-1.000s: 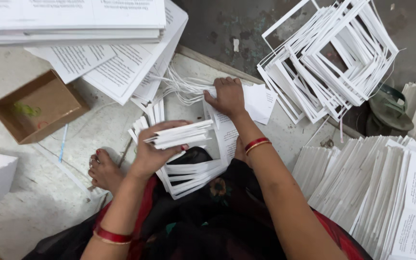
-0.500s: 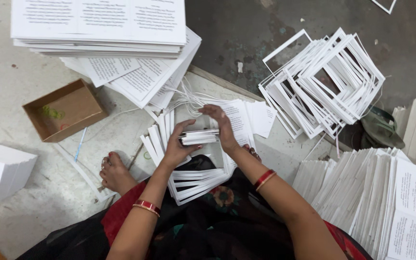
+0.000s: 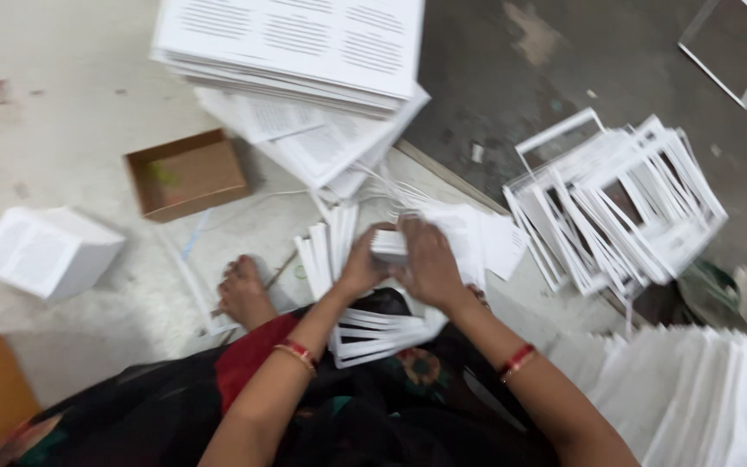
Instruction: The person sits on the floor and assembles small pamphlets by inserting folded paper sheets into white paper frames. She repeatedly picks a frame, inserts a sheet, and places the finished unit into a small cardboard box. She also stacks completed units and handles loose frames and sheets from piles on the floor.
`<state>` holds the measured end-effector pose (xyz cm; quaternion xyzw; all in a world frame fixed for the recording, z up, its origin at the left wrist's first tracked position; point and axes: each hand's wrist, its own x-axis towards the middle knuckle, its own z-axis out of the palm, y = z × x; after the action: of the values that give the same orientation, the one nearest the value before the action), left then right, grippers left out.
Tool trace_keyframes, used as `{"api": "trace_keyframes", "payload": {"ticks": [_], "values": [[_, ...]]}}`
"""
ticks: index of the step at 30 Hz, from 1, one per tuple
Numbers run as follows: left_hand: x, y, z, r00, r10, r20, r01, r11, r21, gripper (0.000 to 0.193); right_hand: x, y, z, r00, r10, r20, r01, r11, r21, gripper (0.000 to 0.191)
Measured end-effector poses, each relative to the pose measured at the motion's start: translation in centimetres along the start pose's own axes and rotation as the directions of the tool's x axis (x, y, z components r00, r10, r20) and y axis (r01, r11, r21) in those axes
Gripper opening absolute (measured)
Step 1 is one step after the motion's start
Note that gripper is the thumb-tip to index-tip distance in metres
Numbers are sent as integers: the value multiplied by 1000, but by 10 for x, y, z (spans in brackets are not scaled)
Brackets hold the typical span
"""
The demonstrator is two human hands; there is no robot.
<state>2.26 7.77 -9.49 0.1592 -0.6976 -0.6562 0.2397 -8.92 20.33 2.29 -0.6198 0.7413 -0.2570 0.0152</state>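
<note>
**Both hands on small paper bundle, above lap**

I see a small white paper bundle [image 3: 388, 245] held between both hands, just above the lap, centre of view. L hand [image 3: 363, 264] closed on its near/left side, fingers curled under; R hand [image 3: 430, 259] clamped over top and right side. Hands touching each other around the bundle. Frame blurred, so can't tell sheet count.

Directly under the hands: fanned white frame strips [image 3: 373, 333] lying on the lap, partly on dark cloth. Bare foot [image 3: 244, 292] just left of them on the floor. Further out: open cardboard box [image 3: 188, 173] upper left, printed sheet stack [image 3: 296, 47] at top, loose heap of white frames [image 3: 616, 207] to the right, white paper block [image 3: 45, 251] far left, well apart.
</note>
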Motion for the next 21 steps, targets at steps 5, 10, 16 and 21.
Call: {"api": "trace_keyframes", "payload": {"ticks": [5, 10, 16, 21], "values": [[7, -1, -2, 985, 158, -75, -147, 980, 133, 75, 2, -9, 19, 991, 9, 137, 11, 989, -147, 92], [3, 2, -13, 997, 57, -58, -47, 984, 172, 62, -27, 25, 45, 948, 302, -96, -255, 907, 335, 74], [-22, -4, -16, 993, 114, -20, -108, 974, 198, 56, -67, 43, 100, 932, 363, 7, -323, 822, 469, 57], [-29, 18, -29, 998, 60, -5, -55, 952, 301, 55, -58, 42, 90, 903, 427, 42, -420, 860, 289, 41]]}}
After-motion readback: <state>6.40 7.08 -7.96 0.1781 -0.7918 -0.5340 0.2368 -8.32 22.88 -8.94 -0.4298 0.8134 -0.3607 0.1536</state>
